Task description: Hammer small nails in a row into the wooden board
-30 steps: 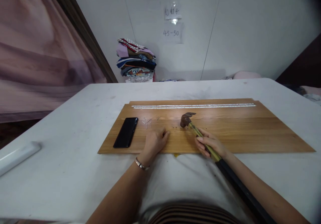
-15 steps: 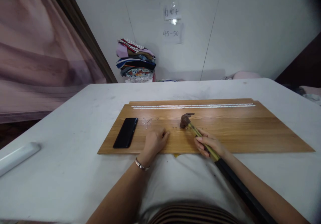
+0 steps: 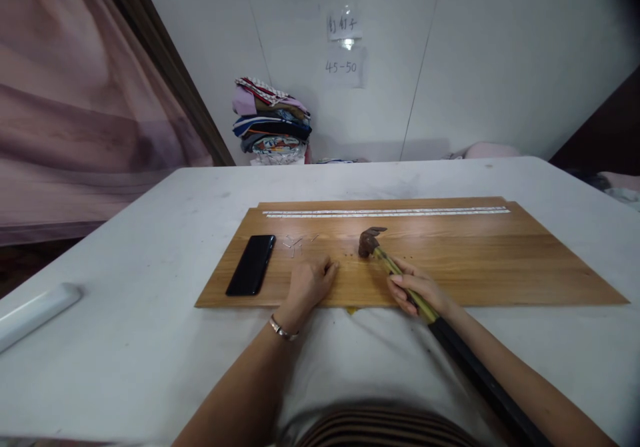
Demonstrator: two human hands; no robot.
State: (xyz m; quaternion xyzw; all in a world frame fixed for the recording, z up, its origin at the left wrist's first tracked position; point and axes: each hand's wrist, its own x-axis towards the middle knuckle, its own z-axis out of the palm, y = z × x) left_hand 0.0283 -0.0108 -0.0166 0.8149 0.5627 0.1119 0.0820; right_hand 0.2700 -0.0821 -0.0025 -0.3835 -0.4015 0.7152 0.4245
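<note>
The right hand (image 3: 417,292) is wrapped round the hammer (image 3: 371,241), whose head rests on the wooden board (image 3: 500,260) at mid-surface. The left hand (image 3: 309,283) lies curled at the board's near edge; I cannot tell whether it pinches a nail. Loose nails (image 3: 294,243) lie beside a phone (image 3: 251,263). This looks like a pause between blows, and a strike would need the head raised squarely.

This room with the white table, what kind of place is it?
Probably a makeshift home workroom: a wooden board on the table, a hammer in the right hand, folded clothes stacked by the wall.
</note>
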